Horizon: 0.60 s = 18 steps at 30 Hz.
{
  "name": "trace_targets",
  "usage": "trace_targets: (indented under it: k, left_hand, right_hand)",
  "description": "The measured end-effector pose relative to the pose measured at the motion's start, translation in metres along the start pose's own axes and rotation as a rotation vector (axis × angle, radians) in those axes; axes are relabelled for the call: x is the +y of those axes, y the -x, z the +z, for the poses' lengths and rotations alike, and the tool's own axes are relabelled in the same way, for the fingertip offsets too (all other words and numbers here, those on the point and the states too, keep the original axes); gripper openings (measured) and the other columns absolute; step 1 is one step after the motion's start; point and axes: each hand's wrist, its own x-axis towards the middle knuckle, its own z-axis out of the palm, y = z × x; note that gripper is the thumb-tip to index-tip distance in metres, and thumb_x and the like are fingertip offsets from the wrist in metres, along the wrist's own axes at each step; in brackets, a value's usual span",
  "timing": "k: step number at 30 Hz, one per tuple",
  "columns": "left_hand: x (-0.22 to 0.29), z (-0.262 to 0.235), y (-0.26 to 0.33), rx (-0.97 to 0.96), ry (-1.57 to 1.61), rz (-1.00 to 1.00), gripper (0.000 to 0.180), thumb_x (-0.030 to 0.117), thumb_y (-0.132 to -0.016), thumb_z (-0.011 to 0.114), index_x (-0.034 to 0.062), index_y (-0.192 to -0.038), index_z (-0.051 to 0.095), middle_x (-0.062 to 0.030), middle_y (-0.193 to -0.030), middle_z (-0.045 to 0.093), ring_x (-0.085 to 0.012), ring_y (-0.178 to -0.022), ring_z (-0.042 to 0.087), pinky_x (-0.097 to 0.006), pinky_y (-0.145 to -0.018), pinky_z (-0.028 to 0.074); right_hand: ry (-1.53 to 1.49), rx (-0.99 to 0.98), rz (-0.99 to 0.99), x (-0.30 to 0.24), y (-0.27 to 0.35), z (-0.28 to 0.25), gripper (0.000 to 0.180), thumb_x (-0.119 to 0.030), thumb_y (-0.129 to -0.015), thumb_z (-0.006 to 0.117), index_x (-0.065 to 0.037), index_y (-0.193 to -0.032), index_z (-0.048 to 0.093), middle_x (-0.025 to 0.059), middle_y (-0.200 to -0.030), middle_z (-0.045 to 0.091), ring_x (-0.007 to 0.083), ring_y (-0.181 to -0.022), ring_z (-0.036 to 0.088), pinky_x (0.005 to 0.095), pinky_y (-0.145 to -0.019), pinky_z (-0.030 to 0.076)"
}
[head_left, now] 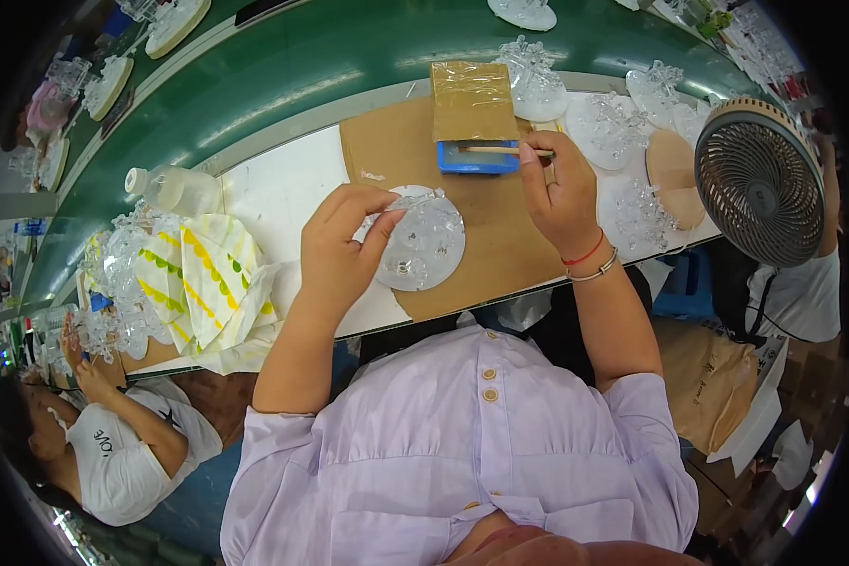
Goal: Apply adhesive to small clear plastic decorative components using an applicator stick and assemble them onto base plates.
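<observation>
My left hand [344,231] is closed in a pinch at the upper left edge of a round whitish disc [424,269]. A small clear plastic piece [415,199] shows at its fingertips, above the disc; its exact shape is hard to make out. Several small spots show on the disc, which lies partly on a brown cardboard sheet [500,259]. My right hand [564,184] grips a thin wooden stick [491,149]. The stick's far end reaches over a shallow blue tray [477,170], partly covered by a taped cardboard flap [472,99].
Left are a translucent bottle [174,189], a yellow-green patterned cloth [208,283] and clear plastic parts [127,255]. Right are more discs with clear pieces [599,130] and a grey fan [762,184]. A green conveyor belt [387,61] runs behind. A co-worker [132,443] sits at left.
</observation>
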Motion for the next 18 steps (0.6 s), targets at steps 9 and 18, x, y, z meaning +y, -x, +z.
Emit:
trace_targets:
  k: [9, 18]
  left_hand:
    - [0.005, 0.007, 0.006, 0.028, 0.044, -0.077, 0.014, -0.001, -0.079, 0.073, -0.0018, -0.092, 0.066, -0.0101, -0.088, 0.065, -0.0156, -0.073, 0.062, -0.025, -0.067, 0.051]
    - [0.002, 0.003, 0.008, 0.082, 0.031, -0.099, 0.014, 0.004, -0.080, 0.073, 0.0002, -0.092, 0.066, -0.0097, -0.088, 0.065, -0.0167, -0.071, 0.064, -0.025, -0.065, 0.053]
  right_hand:
    - [-0.041, 0.056, 0.153, 0.008, -0.001, 0.007, 0.011, -0.012, -0.093, 0.062, -0.001, -0.094, 0.057, 0.0088, -0.075, 0.067, 0.0122, -0.067, 0.064, 0.0229, -0.062, 0.049]
    - [-0.154, 0.140, 0.283, 0.010, 0.002, 0.007, 0.013, -0.014, -0.094, 0.062, -0.002, -0.092, 0.056, 0.0069, -0.075, 0.068, 0.0071, -0.062, 0.059, 0.0185, -0.057, 0.044]
